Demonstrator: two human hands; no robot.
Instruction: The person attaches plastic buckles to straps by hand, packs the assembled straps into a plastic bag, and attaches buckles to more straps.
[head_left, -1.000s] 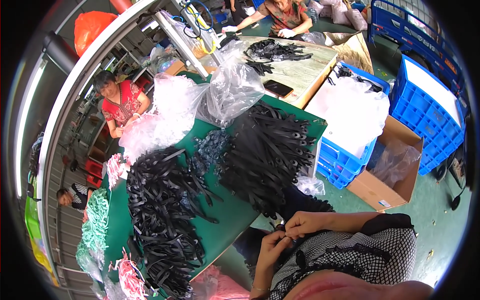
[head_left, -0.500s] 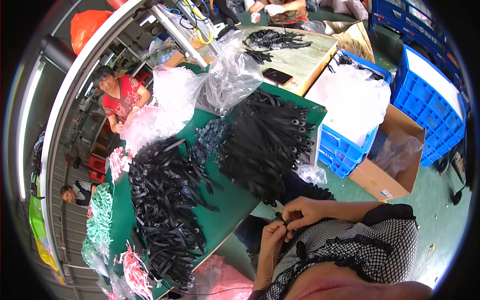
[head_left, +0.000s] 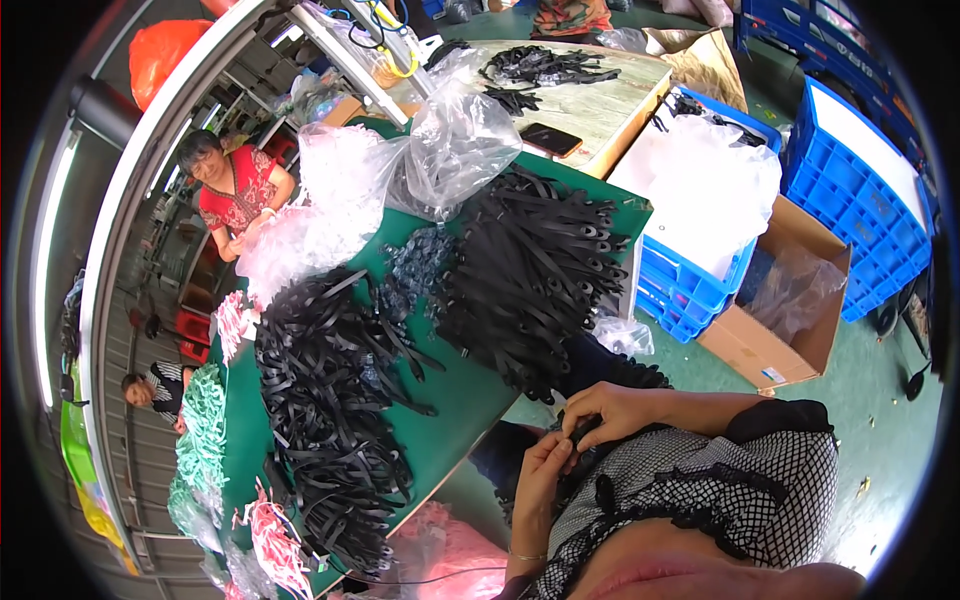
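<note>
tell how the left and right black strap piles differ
The left pile is tangled and loopy; the right pile has straps laid roughly side by side. The left pile looks longer and narrower, the right pile more compact. Both are black, on the green table.

The dark piece [head_left: 582,431] between the person's left hand [head_left: 543,465] and right hand [head_left: 608,410] is mostly hidden — too small to identify; the top edge crops a far co-worker [head_left: 570,18] above the torso.
</note>
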